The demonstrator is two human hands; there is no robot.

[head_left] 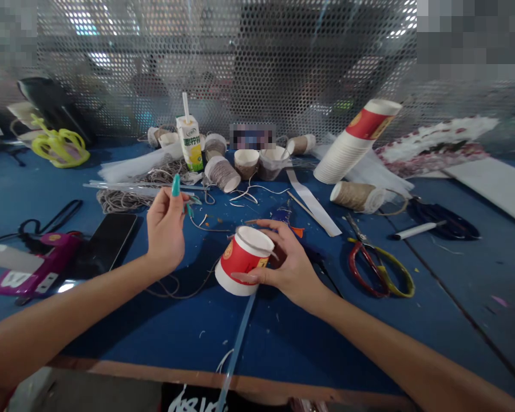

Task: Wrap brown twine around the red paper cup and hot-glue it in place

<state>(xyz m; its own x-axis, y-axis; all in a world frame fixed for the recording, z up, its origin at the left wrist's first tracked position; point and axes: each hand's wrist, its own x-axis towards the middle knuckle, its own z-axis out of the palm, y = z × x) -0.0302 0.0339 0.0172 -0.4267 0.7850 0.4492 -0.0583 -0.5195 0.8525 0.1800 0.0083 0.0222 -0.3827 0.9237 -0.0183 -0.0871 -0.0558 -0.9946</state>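
My right hand [294, 269] grips a red and white paper cup [244, 264], which is tilted above the blue table with its narrow end up. Grey cord [240, 232] goes round the edge of that upper end. From there a strand runs left to my left hand [166, 226], whose fingers are pinched together, seemingly on this cord; the fingertips are partly hidden. More thin cord lies loose on the table under the left wrist. A translucent stick [239, 337] extends from beneath the cup past the table's front edge. Behind my right hand, a dark tool with an orange tip [298, 232] is mostly covered.
Scissors [371, 263] and a twine-wrapped cup [356, 197] lie to the right. A leaning cup stack [352, 143] and a drink carton [189, 143] stand behind. At left are a phone [107, 243], a magenta glue gun [47, 266] and a yellow crown-shaped piece [60, 147].
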